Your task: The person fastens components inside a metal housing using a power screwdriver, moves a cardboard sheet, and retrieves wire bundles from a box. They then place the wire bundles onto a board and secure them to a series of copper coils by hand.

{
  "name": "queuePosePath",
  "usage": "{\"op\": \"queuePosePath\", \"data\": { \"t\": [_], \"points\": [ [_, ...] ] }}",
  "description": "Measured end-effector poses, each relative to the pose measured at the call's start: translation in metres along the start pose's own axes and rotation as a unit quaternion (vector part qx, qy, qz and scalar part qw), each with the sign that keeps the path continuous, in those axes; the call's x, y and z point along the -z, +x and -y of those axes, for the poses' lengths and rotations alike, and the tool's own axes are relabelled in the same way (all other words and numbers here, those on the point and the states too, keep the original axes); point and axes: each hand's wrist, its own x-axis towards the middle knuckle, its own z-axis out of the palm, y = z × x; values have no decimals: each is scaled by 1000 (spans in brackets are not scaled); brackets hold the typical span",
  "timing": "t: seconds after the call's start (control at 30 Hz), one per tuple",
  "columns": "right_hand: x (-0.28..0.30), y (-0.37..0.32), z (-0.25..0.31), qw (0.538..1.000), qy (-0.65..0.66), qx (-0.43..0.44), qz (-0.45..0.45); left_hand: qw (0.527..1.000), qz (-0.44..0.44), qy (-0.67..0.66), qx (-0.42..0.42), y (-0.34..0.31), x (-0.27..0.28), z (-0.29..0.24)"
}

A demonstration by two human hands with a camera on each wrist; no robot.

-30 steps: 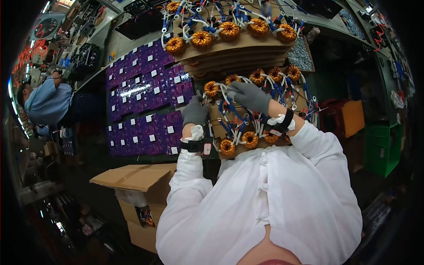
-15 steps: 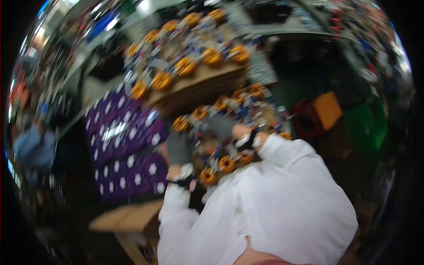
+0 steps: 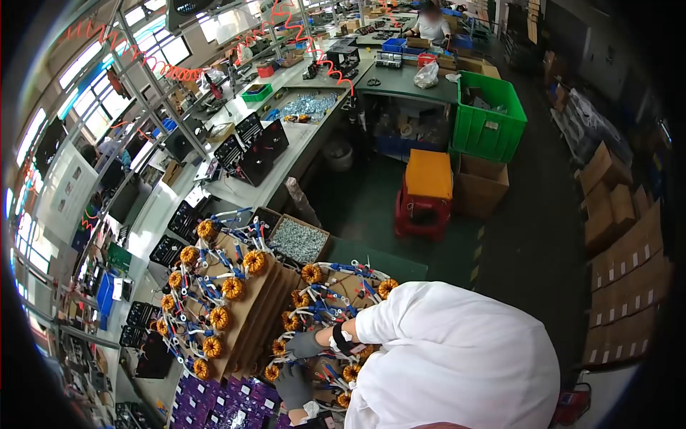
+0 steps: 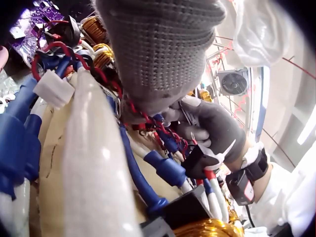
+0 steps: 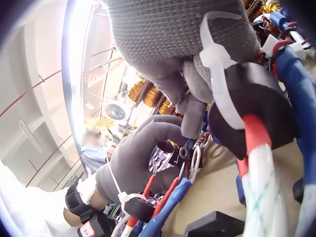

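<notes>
Copper-wound ring coils (image 3: 311, 273) with blue and white leads lie on a brown cardboard sheet. Over its left end are my grey-gloved right hand (image 3: 305, 345) and left hand (image 3: 294, 388), close together. In the right wrist view, the right hand's fingertips pinch among leads with metal ring terminals (image 5: 196, 163). Bent fingers of the left hand (image 5: 143, 153) close round the same leads, their tips meeting the right hand's. The exact grip is partly hidden. Nearby, a black ring core (image 5: 256, 108) carries a white cable tie (image 5: 217, 57). A twisted red-black wire (image 4: 148, 118) passes below the left hand.
Left of the work, a taller stack of cardboard (image 3: 250, 322) bears more coils. Purple circuit boards (image 3: 221, 404) lie near the left hand. Behind stand a box of small metal parts (image 3: 299, 239), a red stool with an orange top (image 3: 429, 175) and a green bin (image 3: 491, 118).
The head view has swung up and to the right, so the room and far benches now show. Both hands stay at the left end of the coil sheet and are closer together.
</notes>
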Motion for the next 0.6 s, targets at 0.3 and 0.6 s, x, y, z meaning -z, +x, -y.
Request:
{"op": "queuePosePath", "data": {
  "t": [0.3, 0.6],
  "points": [
    [0, 1, 1, 1000, 20, -10, 4, 1000, -17, 11, 5, -5, 5, -11],
    [-14, 21, -21, 997, 64, 33, 14, 876, -50, -447, 173, 7, 4, 20]
  ]
}}
